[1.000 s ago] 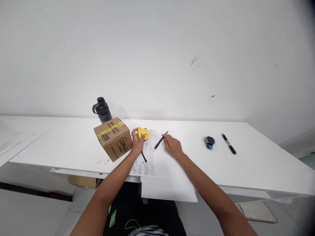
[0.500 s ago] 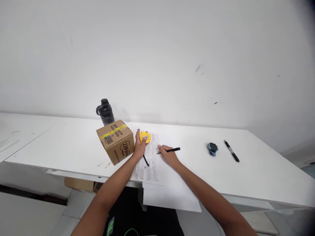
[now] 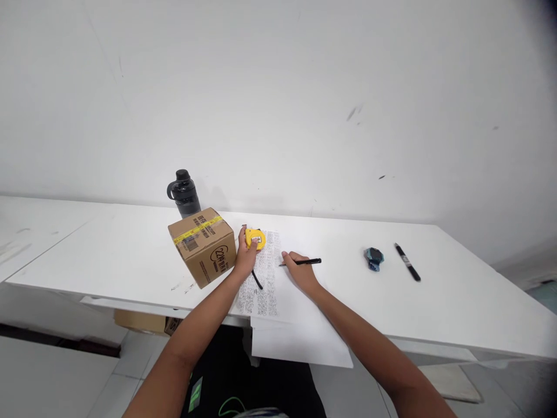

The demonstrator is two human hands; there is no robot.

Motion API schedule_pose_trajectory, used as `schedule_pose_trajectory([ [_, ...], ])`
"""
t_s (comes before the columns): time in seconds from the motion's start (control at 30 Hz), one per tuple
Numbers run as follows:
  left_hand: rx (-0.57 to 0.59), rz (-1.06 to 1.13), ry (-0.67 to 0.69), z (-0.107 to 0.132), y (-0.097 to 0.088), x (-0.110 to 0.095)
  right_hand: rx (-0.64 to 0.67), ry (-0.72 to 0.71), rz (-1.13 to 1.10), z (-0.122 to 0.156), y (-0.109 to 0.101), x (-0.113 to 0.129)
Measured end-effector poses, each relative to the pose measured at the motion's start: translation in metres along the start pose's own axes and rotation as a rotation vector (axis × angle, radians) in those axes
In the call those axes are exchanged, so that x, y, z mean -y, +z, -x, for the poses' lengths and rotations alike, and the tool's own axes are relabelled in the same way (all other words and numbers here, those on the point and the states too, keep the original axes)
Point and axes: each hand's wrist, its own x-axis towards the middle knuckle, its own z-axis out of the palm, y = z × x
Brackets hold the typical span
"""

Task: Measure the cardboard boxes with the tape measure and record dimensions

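A yellow tape measure is gripped in my left hand, its dark wrist strap hanging down over the paper. My right hand holds a black pen, its tip pointing left above or on the sheet; I cannot tell if it touches. Beneath both hands lies a paper covered in dense writing in columns, with blank white sheets overhanging the table's front edge. Just left of my left hand stands a taped cardboard box with printed characters.
Behind the box stands a dark bottle with a loop handle. On the right of the white table lie a blue wristwatch and a second black pen. A white wall rises behind. Another cardboard box sits below the table.
The view has shifted slightly, moving everything a little up in the picture. My right hand with the pen has moved slightly right relative to the paper; my left hand keeps hold of the tape measure.
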Motion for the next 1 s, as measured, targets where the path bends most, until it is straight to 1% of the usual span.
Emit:
schedule_pose_trajectory([
  [0.1,0.013,0.017,0.008,-0.0013,0.0001,0.0019,-0.046,0.032,-0.018,-0.0008,-0.0018,0.0012],
  [0.27,0.025,0.016,0.035,-0.0036,-0.0006,0.0071,-0.044,0.035,-0.017,-0.0021,-0.001,0.0004],
  [0.37,0.018,0.003,0.034,-0.0041,-0.0009,0.0081,-0.004,0.044,-0.011,-0.0027,-0.0017,-0.0002],
  [0.43,0.022,-0.005,0.038,-0.0039,-0.0008,0.0075,0.008,0.057,-0.017,-0.0029,-0.0024,-0.0001],
  [0.7,0.026,-0.016,0.031,-0.0024,0.0004,0.0039,-0.042,0.058,-0.031,0.0003,-0.0025,0.0017],
  [0.87,0.023,-0.024,0.026,-0.0015,0.0007,0.0029,-0.08,0.069,0.002,0.0019,-0.0026,-0.0001],
  [1.0,0.017,-0.026,0.012,-0.0006,0.0017,0.0011,-0.049,0.045,0.01,0.0015,-0.0034,-0.0003],
])
